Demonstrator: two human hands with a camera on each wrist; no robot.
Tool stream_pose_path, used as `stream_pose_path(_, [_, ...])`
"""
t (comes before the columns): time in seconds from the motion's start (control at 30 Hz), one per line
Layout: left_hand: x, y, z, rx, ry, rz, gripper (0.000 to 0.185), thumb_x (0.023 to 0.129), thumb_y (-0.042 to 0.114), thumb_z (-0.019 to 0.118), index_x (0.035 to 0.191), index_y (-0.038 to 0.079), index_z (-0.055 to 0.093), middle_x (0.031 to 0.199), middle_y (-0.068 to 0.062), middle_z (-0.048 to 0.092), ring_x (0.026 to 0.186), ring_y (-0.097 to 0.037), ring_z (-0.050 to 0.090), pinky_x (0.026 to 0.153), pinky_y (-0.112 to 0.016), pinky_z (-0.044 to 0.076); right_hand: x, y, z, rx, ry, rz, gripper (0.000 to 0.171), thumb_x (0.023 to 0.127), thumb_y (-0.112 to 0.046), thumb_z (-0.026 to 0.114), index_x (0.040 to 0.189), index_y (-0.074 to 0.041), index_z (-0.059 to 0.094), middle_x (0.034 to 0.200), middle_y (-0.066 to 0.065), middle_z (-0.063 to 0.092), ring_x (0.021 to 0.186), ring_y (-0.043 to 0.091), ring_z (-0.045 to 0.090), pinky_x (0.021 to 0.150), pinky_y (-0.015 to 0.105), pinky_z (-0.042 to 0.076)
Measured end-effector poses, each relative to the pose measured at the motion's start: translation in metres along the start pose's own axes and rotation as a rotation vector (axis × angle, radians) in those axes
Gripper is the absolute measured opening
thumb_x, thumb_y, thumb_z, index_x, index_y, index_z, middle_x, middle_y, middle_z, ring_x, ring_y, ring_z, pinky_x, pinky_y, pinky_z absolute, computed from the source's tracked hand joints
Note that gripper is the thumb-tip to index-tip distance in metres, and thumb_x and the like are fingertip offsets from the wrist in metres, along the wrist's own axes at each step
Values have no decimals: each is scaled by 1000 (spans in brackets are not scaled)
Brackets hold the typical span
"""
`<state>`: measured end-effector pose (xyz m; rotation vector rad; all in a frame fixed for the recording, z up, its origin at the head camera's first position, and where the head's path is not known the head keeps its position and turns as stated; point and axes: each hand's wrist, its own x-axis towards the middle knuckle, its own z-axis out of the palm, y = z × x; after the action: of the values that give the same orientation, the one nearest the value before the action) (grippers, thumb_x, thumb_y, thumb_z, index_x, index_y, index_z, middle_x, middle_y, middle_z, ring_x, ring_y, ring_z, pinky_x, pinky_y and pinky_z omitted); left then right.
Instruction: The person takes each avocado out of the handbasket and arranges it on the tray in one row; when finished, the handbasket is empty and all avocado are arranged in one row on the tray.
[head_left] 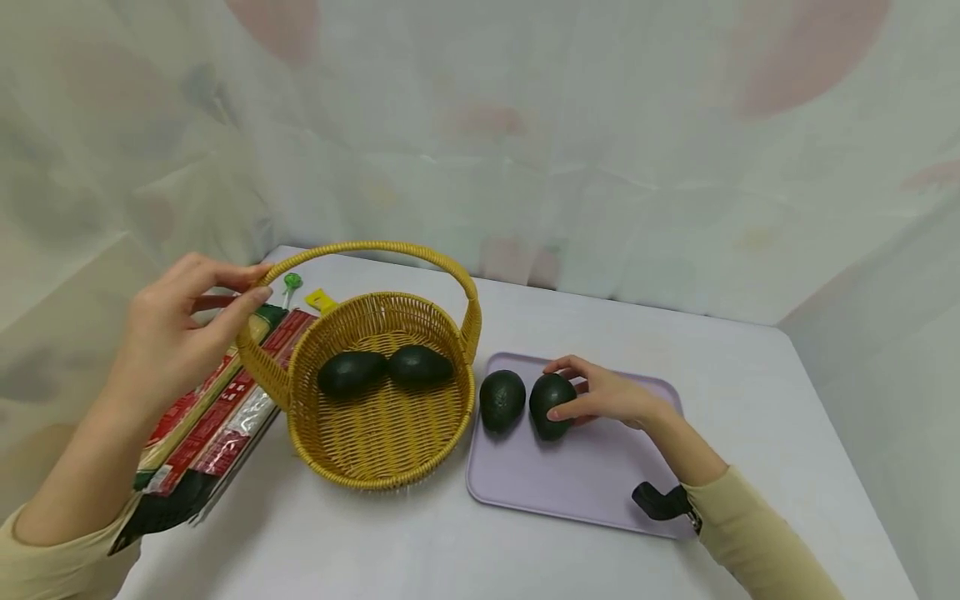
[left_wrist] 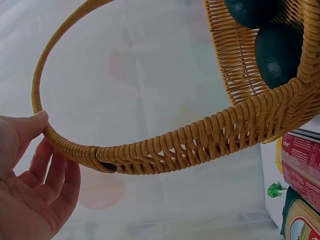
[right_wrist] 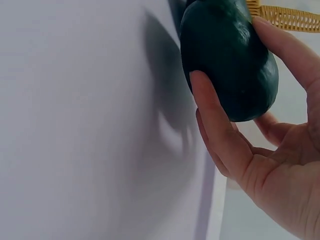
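Ref. for places: yellow-brown wicker basket [head_left: 382, 442], white bench [head_left: 420, 550] beneath it. L hand [head_left: 176, 321] at L side of basket, fingers pinching its arched handle [head_left: 375, 247] w/ thumb opposed; L wrist view confirms. In basket, toward the far side: 1st avocado [head_left: 352, 374] and 2nd avocado [head_left: 420, 366], dark green, lying approx. end to end.

R of basket, just beside its rim: lilac tray [head_left: 555, 492], rectangular, w/ low rim. R hand [head_left: 603, 397] over tray, fingers curled round 3rd avocado [head_left: 551, 406], thumb on near side; can't tell if its underside touches tray. 4th avocado [head_left: 502, 400] on tray betw. basket and 3rd avocado, close to the latter, ungripped.

L of basket, partly behind L hand: red-and-yellow packets [head_left: 217, 417], side by side, printing too small to read. Beyond packets, off far-L rim of basket: green lollipop-like item [head_left: 292, 282] and small yellow item [head_left: 321, 301], ID unclear. Well R of basket, by R cuff: black curved item [head_left: 660, 502]. Behind basket: pale curtain [head_left: 562, 167] w/ faded pink blotches.
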<state>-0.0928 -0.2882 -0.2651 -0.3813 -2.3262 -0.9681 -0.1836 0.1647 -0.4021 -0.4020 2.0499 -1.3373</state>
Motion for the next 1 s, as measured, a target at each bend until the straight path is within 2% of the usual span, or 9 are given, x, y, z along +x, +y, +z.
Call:
stream_pose_path(0.27, [0,-1,1,2,-5,3,20,83,-10,71,101,-1,70,103,12,60,90,-1,56,80,-3,44,4,7,4,-5,24,12,70,79,-16,81,138,-7,44,136,21,40,99,25,61,73,39,58])
stream_pose_path(0.87, [0,1,1,17,3,0,17,84,-8,70,99,-2,69,102,13,60,89,0,56,80,-3,44,6,8,6,-81,34,-29,68,81,-21,80,139,-5,46,136,20,43,103,26,59,72,38,58])
stream_pose_path(1.0, [0,1,1,18,3,1,16,84,-8,70,99,-2,69,102,14,60,89,0,56,80,-3,44,4,5,4,-161,45,-51,70,81,-26,80,140,-6,47,136,17,47,109,27,58,78,38,55])
